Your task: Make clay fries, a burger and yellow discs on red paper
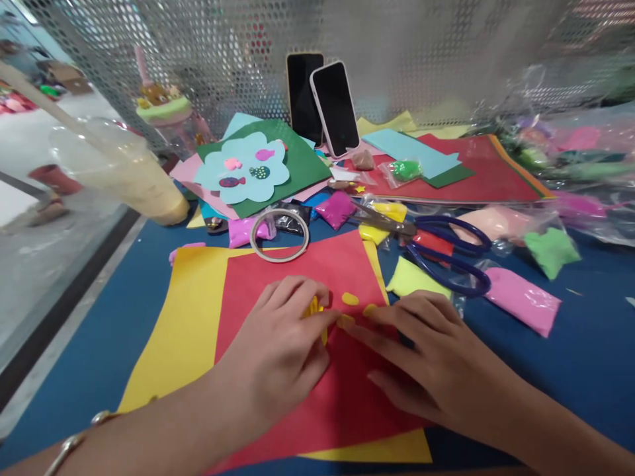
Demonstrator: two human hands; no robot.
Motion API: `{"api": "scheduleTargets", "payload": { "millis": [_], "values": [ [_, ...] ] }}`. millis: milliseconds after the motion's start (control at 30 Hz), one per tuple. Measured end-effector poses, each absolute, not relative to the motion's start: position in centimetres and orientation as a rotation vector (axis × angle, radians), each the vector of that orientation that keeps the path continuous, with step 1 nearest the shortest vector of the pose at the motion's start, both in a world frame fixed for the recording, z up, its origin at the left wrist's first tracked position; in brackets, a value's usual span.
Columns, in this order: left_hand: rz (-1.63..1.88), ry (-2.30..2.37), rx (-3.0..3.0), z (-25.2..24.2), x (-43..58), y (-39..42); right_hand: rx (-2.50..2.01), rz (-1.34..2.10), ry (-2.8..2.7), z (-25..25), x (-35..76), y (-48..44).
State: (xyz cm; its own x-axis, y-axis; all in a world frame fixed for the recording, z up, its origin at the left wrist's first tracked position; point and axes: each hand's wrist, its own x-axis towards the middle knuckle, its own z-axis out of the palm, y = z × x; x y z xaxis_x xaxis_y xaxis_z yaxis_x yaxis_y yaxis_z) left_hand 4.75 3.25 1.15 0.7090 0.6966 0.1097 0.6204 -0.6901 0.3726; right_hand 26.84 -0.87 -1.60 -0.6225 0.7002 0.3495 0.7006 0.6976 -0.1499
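My left hand is over the red sheet of paper, its fingers curled around a yellow clay piece that they largely hide. Its index fingertip reaches a small yellow clay bit. My right hand rests on the paper with fingers spread and stretched out; one fingertip meets that same bit, another touches a second yellow dab. A flat yellow oval lies just beyond the fingertips. Beneath the red sheet is a yellow sheet.
Behind the sheets are a tape roll, blue-handled scissors and several clay packets, one pink. Two phones lean on a perforated metal panel. A drink cup stands left, near a blue cloud-shaped paper with fish stickers.
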Motion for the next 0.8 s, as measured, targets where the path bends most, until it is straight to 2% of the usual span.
{"api": "scheduleTargets", "payload": {
  "millis": [433, 800],
  "values": [
    [0.377, 1.008, 2.814, 0.4, 4.9, 3.1, -1.088, 0.084, -2.505, -1.6, 27.3, -0.8],
    [0.394, 0.996, 2.960, 0.6, 5.1, 2.2, -1.323, 0.068, -2.310, -2.2, 28.1, 0.6]
  ]
}}
